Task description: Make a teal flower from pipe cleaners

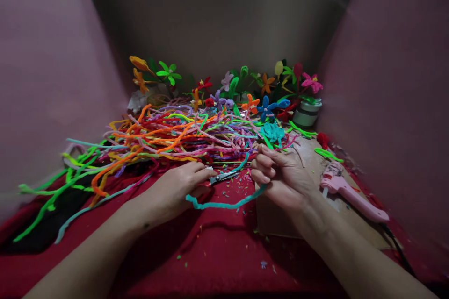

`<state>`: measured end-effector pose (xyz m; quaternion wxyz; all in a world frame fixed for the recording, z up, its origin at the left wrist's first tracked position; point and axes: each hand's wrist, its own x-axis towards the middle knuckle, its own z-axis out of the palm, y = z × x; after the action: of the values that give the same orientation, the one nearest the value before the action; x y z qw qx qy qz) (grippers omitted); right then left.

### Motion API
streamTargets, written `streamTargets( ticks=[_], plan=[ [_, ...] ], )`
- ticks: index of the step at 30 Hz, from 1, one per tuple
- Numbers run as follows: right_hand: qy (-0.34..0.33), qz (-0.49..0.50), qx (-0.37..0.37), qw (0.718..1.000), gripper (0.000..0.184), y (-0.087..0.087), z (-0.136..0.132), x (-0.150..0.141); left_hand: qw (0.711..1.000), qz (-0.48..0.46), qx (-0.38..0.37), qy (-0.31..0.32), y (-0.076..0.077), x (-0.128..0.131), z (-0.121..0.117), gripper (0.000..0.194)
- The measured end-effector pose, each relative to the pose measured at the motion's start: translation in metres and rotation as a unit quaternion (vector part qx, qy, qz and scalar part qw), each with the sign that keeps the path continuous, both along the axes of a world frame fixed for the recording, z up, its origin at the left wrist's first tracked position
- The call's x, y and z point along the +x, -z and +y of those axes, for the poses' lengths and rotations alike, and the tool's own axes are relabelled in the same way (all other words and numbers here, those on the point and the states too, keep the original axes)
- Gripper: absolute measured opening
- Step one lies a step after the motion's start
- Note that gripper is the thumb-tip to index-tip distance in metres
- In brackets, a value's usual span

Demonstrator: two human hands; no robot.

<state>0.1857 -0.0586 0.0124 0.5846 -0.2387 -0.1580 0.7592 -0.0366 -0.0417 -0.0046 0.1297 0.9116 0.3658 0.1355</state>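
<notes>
My right hand (280,173) is closed around a teal pipe cleaner (224,205). One length of it curves out below the fist to the left, and a shorter end shows above, near the fingertips. My left hand (178,189) has its fingers bent round the handle of a small pair of scissors (226,176). The blades point right, toward the right hand, and look nearly closed. Most of the handle is hidden by the fingers. Just beyond both hands lies a large heap of pipe cleaners (168,135) in many colours.
A pink glue gun (354,196) rests on a cardboard sheet (280,224) at the right. Behind the heap stand several pipe-cleaner flowers (266,108) and a pale pot (307,114). A teal coiled piece (272,134) lies nearby. Small clippings dot the red cloth (210,261).
</notes>
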Motion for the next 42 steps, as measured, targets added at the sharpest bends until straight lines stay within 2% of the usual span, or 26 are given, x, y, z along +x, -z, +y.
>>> streamTargets(
  ticks=[2,4,6,8,13,16,22,28,33,37,42],
  plan=[
    [0.022,0.023,-0.011,0.999,0.015,-0.002,0.002,0.000,0.989,-0.061,-0.130,0.024,-0.004,0.006,-0.005,0.038],
    [0.038,0.042,-0.023,0.998,0.017,-0.003,0.003,0.000,0.959,-0.134,-0.249,0.021,-0.007,0.014,-0.011,0.048],
    [0.049,0.056,-0.036,0.997,0.018,-0.003,0.004,0.000,0.926,-0.209,-0.314,-0.007,-0.008,0.022,-0.017,0.043],
    [0.059,0.063,-0.049,0.995,0.019,-0.003,0.004,-0.001,0.893,-0.288,-0.345,-0.029,-0.007,0.029,-0.021,0.032],
    [0.080,0.042,-0.087,0.992,0.018,0.002,0.003,-0.002,0.798,-0.463,-0.383,-0.056,0.003,0.035,-0.021,0.025],
    [0.078,0.029,-0.078,0.993,0.015,0.006,0.002,-0.004,0.746,-0.533,-0.395,-0.060,0.006,0.035,-0.020,0.019],
    [0.082,0.021,-0.025,0.996,0.013,0.012,0.000,-0.006,0.673,-0.609,-0.410,-0.089,0.002,0.036,-0.018,0.012],
    [0.113,0.028,0.018,0.993,0.013,0.012,-0.001,-0.010,0.581,-0.663,-0.461,-0.102,0.005,0.042,-0.016,0.010],
    [0.130,0.022,0.022,0.991,0.015,0.018,0.001,-0.011,0.540,-0.688,-0.475,-0.099,0.004,0.042,-0.016,0.007],
    [0.140,0.024,0.009,0.990,0.018,0.016,0.004,-0.012,0.536,-0.688,-0.475,-0.117,0.000,0.039,-0.015,0.008],
    [0.081,0.020,0.038,0.996,0.017,0.019,0.005,-0.016,0.515,-0.718,-0.451,-0.122,-0.001,0.036,-0.010,0.008]
  ],
)
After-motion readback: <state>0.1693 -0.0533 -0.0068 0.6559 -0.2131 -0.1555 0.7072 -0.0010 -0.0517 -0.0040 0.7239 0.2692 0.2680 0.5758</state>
